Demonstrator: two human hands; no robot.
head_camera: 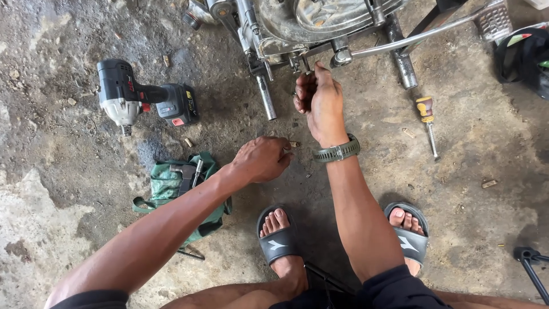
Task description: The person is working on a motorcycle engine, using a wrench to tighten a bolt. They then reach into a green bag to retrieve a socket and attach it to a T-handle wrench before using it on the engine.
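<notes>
Right hand (319,97) grips a fitting under the engine (297,26); slippage risks dropping it. Left hand (262,159) closes over small parts on the floor (68,217).

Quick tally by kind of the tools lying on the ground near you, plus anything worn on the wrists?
Cordless impact wrench: 1
Screwdriver with yellow handle: 1
Green tool pouch: 1
Wristwatch on the right hand: 1
Left hand wears nothing.
Total: 4
</notes>
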